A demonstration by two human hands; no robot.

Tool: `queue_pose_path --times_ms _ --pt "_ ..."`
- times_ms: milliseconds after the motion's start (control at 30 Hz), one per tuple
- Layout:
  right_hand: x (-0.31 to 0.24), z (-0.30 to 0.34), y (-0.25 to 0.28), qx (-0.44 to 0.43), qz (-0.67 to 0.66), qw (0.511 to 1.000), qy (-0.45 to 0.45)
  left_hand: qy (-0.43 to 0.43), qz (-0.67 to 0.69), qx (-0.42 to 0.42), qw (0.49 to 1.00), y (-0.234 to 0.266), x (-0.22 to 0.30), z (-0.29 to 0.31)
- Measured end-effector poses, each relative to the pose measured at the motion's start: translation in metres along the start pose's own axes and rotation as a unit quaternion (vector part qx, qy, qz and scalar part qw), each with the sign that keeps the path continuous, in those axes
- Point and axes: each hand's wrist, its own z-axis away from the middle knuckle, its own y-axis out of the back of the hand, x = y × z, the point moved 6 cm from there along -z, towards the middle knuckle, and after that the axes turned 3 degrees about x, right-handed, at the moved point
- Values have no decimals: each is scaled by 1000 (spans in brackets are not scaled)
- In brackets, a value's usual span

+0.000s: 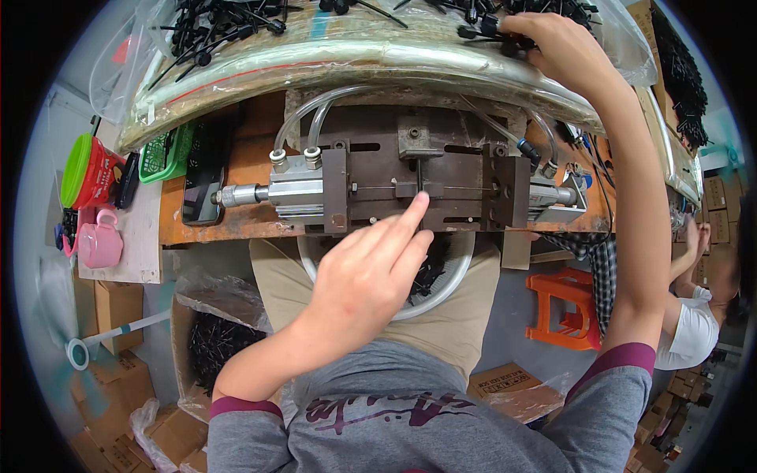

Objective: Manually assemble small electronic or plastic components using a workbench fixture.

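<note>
My left hand [367, 268] is over the middle of a dark metal fixture [371, 209], index finger stretched out. Its fingertip rests on a thin black rod-like part [419, 175] that stands in the fixture's centre block. The thumb is hidden under the hand. Up at the far right, my right hand [564, 51] reaches onto the raised, plastic-wrapped shelf [378, 59]. Its bent fingers close around a black plastic part [489, 27] at the edge of a heap of similar long-stemmed pieces. Blur there hides the exact grip.
Air cylinders [296, 189] with clear hoses flank the fixture. A white-rimmed basket [461, 280] with black parts sits on my lap. At left are a phone [205, 177], a pink cup [101, 240] and a fan [79, 352]. An orange stool [561, 311] and another person [694, 327] are at right.
</note>
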Motion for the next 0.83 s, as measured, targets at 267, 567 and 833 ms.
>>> queue_pose_path --times_ms 267,567,833 --pt "-46 -28 27 -39 -91 995 20 11 -63 -16 998 -21 -8 0" --pt "-43 4 23 79 -121 989 17 16 -68 -38 997 -20 -8 -1" --pt "-40 -19 15 -2 -108 994 24 -2 -58 -45 997 -20 -6 4"
